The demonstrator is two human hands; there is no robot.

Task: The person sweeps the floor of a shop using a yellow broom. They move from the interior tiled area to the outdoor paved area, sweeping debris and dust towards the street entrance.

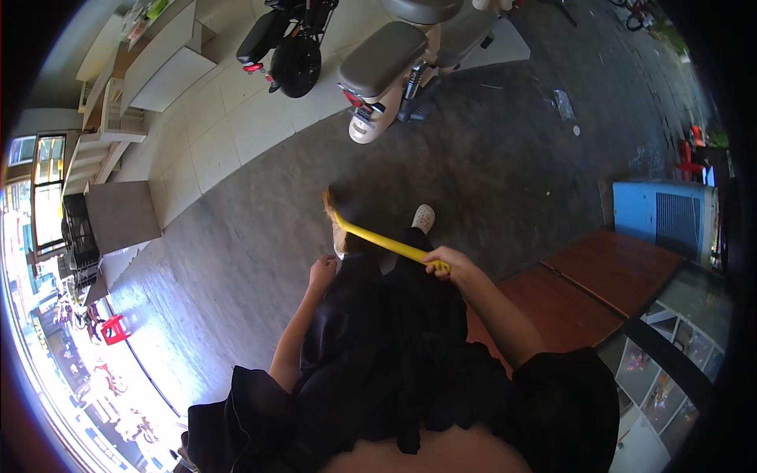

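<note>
My right hand [445, 263] grips the end of a yellow broom handle [384, 240], which slants across in front of my legs. At its far end, to the left, the straw-coloured broom head [332, 216] is near the grey concrete floor [248, 254]; whether the bristles touch it I cannot tell. My left hand [323, 272] hangs beside my left leg with its fingers curled, and nothing shows in it. A pale clog [423, 219] is on my right foot. The left foot is mostly hidden behind the broom head.
Ahead stand a beige scooter [384, 59] and a black two-wheeler [293, 59]. A brown wooden panel [609, 272] and a blue air cooler [662, 216] are at the right. Plastic litter [563, 105] lies ahead right. At the left are a grey box [124, 207] and a red stool [114, 329].
</note>
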